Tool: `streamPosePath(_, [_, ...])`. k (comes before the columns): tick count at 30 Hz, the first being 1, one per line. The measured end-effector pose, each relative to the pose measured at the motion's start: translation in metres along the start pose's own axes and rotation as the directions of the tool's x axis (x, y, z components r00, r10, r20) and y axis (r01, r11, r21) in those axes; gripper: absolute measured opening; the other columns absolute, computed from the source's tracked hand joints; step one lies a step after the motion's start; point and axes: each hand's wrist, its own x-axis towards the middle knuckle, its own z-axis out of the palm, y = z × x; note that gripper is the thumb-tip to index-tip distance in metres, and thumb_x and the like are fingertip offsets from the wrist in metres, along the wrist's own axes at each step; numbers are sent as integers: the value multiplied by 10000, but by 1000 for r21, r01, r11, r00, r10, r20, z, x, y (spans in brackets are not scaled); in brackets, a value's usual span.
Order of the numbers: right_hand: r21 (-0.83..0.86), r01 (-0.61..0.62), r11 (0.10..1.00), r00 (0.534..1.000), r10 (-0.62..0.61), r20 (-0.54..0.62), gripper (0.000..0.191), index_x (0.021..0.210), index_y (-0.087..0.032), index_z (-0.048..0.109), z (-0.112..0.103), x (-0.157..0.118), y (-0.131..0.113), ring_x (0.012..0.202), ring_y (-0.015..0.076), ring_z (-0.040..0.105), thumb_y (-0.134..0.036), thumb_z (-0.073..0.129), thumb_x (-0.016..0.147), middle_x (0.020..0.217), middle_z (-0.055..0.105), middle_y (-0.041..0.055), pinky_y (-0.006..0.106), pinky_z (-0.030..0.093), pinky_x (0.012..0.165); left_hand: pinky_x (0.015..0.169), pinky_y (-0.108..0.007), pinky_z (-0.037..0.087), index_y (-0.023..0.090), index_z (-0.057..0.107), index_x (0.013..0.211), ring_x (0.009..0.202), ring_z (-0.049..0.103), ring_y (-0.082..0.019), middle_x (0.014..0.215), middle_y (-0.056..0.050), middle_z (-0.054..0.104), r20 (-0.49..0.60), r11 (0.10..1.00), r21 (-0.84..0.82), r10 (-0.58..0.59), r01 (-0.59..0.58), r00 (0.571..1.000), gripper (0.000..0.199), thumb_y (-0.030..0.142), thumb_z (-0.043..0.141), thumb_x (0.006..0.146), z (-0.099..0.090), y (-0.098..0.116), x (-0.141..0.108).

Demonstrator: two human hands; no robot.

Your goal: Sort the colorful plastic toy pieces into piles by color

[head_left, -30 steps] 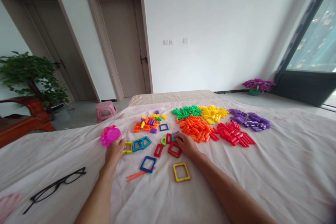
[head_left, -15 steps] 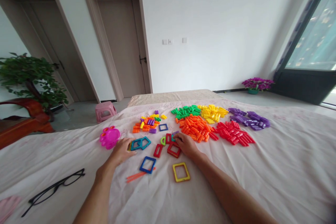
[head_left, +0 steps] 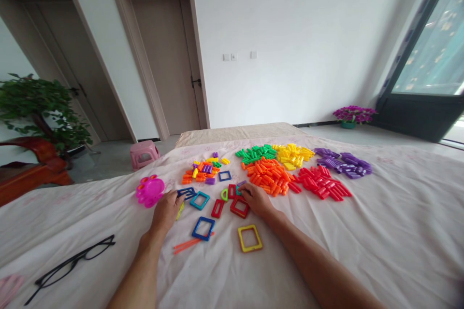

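My left hand [head_left: 167,207] is closed on a dark blue frame piece [head_left: 187,193] at its fingertips. A yellow-green piece [head_left: 180,210] lies beside that hand, and a teal frame [head_left: 199,200] is just to its right. My right hand [head_left: 254,197] rests with its fingers bent over a small teal piece [head_left: 238,189]; whether they grip it is hidden. Red frames [head_left: 239,207] and a green half-round piece [head_left: 224,195] lie next to it. Nearer to me are a blue square frame [head_left: 203,228], orange sticks [head_left: 187,245] and a yellow square frame [head_left: 250,238].
Piles of green [head_left: 255,153], yellow [head_left: 293,156], orange [head_left: 270,176], red [head_left: 322,182] and purple tubes [head_left: 350,166] lie at the back right. A mixed pile [head_left: 201,171] and a pink dish [head_left: 150,190] are at the left. Black glasses [head_left: 72,264] lie at the front left.
A teal frame that was by my left hand now lies apart on the cloth. A dark blue piece shows at my left fingertips. My right hand has hardly moved.
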Motion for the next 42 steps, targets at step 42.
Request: streamPosePath(42, [-5,251,968,957,-249,-147,253,1168,-239,658,-7,-12,-40,1047,217,605,-299,546,949,1109,664,75,318,450,924,823,-345,552,160,654,1195,961,692,-230,1110,-110,731,394,276,-876,-64,396,917,522,472,705,779,-4,98,0])
